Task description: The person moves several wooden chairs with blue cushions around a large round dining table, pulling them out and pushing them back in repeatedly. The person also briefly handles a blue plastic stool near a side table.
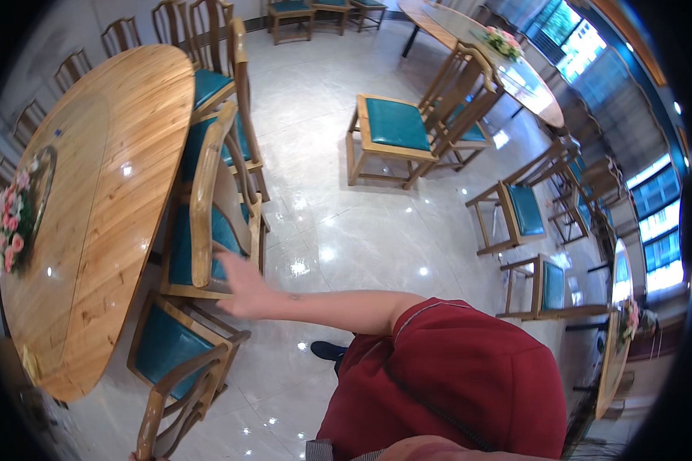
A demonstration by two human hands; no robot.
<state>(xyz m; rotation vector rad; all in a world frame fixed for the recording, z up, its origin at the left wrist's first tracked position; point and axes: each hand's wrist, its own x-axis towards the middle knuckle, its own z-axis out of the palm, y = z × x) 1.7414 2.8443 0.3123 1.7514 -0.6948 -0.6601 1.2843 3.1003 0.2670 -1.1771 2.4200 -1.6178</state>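
My right hand (245,288), slightly blurred, is at the near end of the curved wooden top rail of a chair back (202,230); its fingers are apart, and whether it touches the rail is unclear. This chair has a teal padded seat (179,248) and stands at the long wooden table (121,190). At the bottom edge, small parts of my left hand (134,457) show around the top rail of another chair's back (150,420); most of that hand is out of view. That chair stands angled beside the table's corner, its teal seat (167,346) towards the table.
More teal-seated chairs (210,86) line the table's near and far sides. Two chairs (398,124) stand back to back on the glossy tiled floor (305,150). Other chairs (525,210) and tables with flowers (503,43) stand by the windows. Pink flowers (14,230) lie on the long table.
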